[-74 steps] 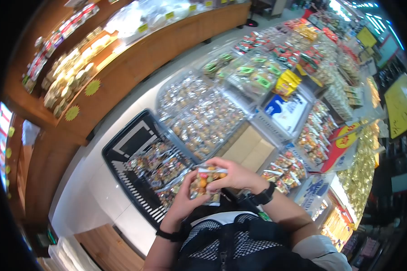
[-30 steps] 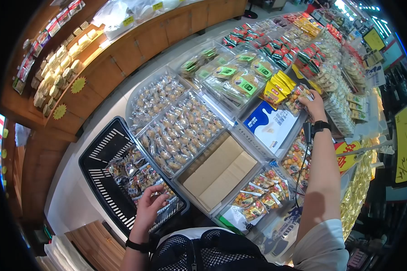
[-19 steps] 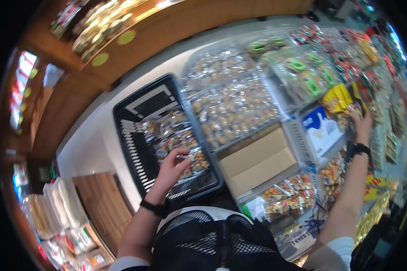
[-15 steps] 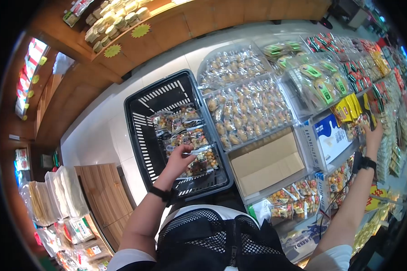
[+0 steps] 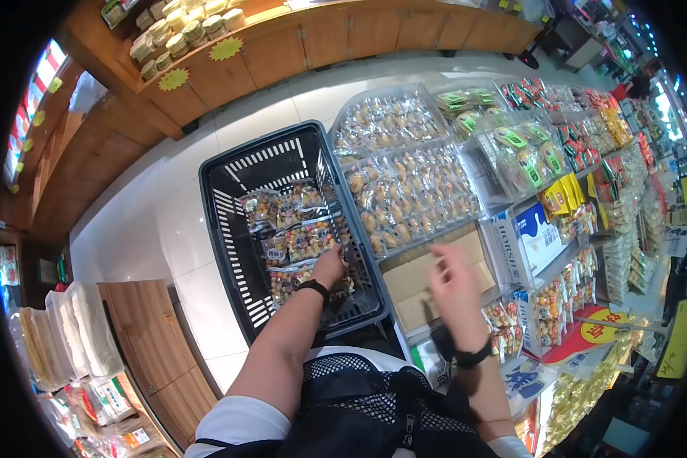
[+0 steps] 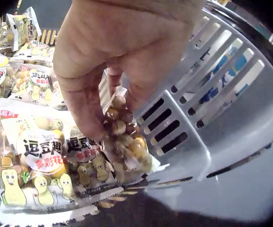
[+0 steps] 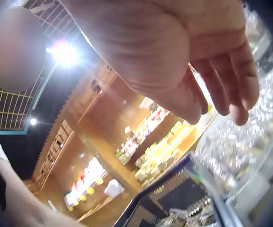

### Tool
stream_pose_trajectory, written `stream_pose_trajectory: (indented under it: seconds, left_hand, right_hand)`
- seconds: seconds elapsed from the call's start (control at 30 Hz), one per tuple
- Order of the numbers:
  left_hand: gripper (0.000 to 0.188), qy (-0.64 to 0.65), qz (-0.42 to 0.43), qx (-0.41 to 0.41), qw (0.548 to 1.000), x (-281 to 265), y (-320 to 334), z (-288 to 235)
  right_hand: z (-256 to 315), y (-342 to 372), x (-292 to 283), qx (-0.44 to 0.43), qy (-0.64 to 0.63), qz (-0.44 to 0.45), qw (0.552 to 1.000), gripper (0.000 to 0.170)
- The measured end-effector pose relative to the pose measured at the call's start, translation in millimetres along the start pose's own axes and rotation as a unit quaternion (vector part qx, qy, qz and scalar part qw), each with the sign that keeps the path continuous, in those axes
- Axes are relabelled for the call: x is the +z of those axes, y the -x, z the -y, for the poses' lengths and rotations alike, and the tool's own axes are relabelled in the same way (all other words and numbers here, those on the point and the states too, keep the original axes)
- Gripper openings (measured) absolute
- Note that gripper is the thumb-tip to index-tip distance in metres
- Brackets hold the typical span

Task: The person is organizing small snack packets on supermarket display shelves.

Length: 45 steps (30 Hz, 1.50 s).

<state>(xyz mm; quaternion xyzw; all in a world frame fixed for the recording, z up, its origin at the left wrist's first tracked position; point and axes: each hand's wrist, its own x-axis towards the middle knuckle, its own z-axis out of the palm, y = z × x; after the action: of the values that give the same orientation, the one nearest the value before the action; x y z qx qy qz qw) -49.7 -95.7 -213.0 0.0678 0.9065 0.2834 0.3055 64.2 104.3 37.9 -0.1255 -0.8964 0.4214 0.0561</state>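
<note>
Here the left hand (image 5: 330,268) pinches a snack packet (image 6: 128,144), the right hand (image 5: 458,294) loosely unfurled.

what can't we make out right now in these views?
Held packet: partly hidden by the left hand, left wrist view.
Right hand: fingers blurred, head view.
Shopping basket: cut off by the bottom edge, right wrist view.
Yellow sign: writing too small, head view.
</note>
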Motion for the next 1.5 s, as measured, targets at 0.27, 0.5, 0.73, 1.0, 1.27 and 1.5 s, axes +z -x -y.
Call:
stream_pose_trajectory:
  seconds: [0.27, 0.5, 0.73, 1.0, 1.27, 1.5]
  left_hand:
    - [0.021, 0.242, -0.014, 0.113, 0.963, -69.9, 39.1, 36.4]
    - [0.022, 0.436, 0.181, 0.14, 0.87, -149.8, 108.1, -12.1]
    - [0.04, 0.061, -0.004, 0.044, 0.997, -97.7, 34.8, 53.4]
    - [0.028, -0.122, 0.085, -0.017, 0.989, -51.6, 24.4, 60.2]
    - [0.022, 0.008, 0.062, 0.1, 0.993, -109.3, 46.1, 31.4]
    - [0.013, 0.348, 0.199, 0.137, 0.906, -173.2, 111.7, 11.1]
  right_hand:
    - [-0.7, 19.3, 63.5, 0.029, -0.03, 0.124, 0.991, 0.031]
    - [-7.3, 1.4, 121.7, 0.106, -0.213, 0.14, 0.961, 0.044]
    - [-8.7, 17.8, 114.8, 0.213, -0.342, 0.103, 0.909, 0.03]
    - [2.2, 51.6, 107.5, 0.244, -0.336, 0.026, 0.909, 0.024]
    - [11.2, 52.6, 112.7, 0.238, -0.371, 0.078, 0.894, 0.023]
    - [33.9, 29.7, 128.2, 0.107, -0.255, 0.168, 0.946, 0.023]
